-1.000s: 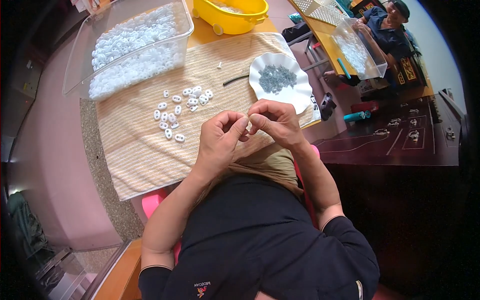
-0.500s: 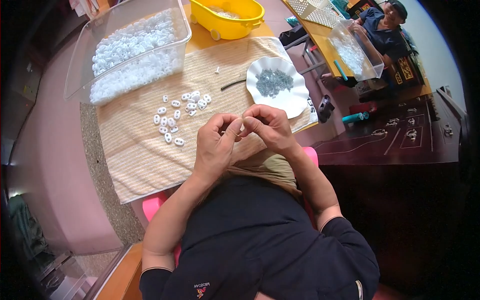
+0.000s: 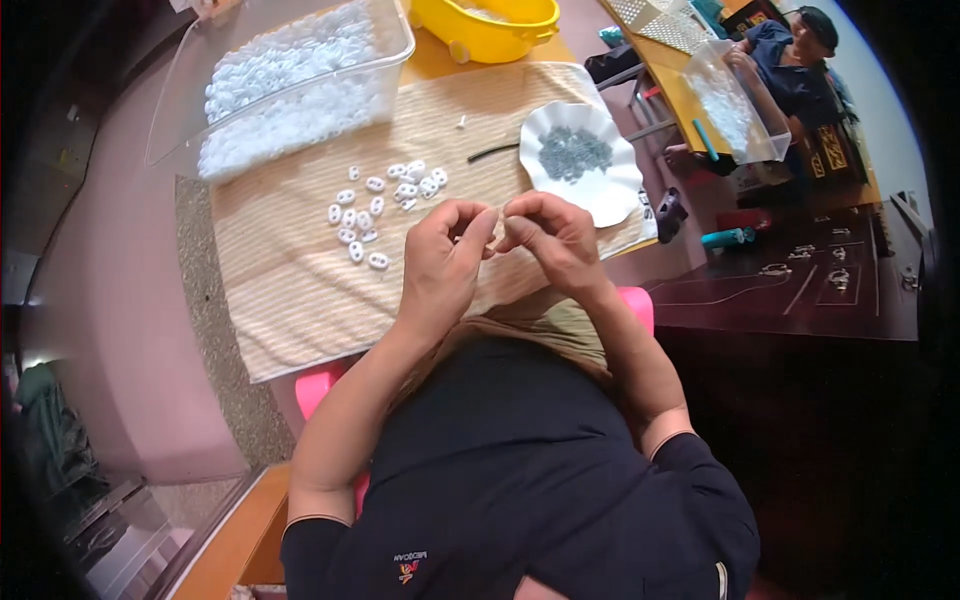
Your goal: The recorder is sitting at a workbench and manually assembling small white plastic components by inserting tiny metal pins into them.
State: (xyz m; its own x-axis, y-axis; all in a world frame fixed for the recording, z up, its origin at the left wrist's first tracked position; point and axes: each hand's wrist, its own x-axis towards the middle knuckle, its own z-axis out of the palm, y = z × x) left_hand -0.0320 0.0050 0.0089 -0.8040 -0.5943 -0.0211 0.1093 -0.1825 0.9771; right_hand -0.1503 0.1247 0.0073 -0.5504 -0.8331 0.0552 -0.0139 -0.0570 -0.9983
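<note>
My left hand and my right hand meet over the near edge of the cloth, thumbs and forefingers pinched. Whatever they hold is too small to make out; a thin pale bit seems to show between the fingertips. Left of them, small white oval pieces with two holes lie scattered, several bunched in a little heap. Beyond my right hand sits a white wavy-rimmed plate bearing a pile of small grey parts, their kind unclear. A thin black rod touches the plate's left side.
A clear bin full of white pieces stands far left on the striped cloth. Behind is a yellow wheeled tub. A person sits at another table with a clear box. Dark cabinet panels are at right.
My view has shifted, so the table appears farther right and slightly higher. My fingertips have drawn slightly apart, both hands still pinched. The loose pieces and plate stay put on the cloth.
</note>
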